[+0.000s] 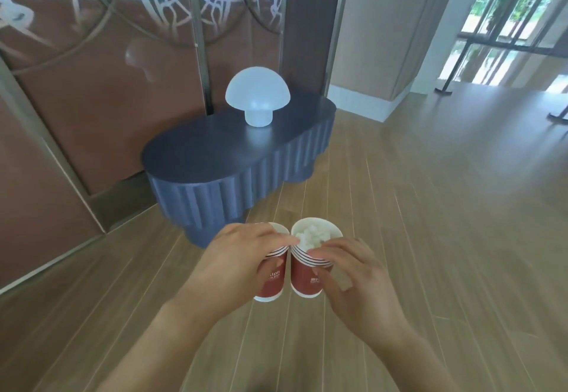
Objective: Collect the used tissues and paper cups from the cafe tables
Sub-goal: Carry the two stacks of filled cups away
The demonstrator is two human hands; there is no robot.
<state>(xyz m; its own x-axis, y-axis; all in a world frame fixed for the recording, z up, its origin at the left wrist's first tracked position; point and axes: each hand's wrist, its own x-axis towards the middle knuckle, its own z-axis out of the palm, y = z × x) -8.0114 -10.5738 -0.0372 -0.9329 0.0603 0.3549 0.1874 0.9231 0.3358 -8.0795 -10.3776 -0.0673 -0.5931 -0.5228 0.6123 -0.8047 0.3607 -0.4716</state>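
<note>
I hold two red paper cups side by side above the wooden floor, low in the middle of the view. My left hand (pixel 239 264) grips the left cup (pixel 272 281), its fingers curled over the rim and hiding the inside. My right hand (pixel 353 278) grips the right cup (pixel 304 278), which has crumpled white tissues (pixel 310 235) stuffed in its top. Both cups are upright with their rims touching. The tip of one left finger reaches across to the right cup's rim.
A dark blue oval table (pixel 215 149) with fluted sides stands just ahead against a brown panelled wall. A white mushroom-shaped lamp (pixel 257 96) stands on it. Wooden floor (pixel 430 207) stretches to the right toward windows and black stanchion bases (pixel 444 90).
</note>
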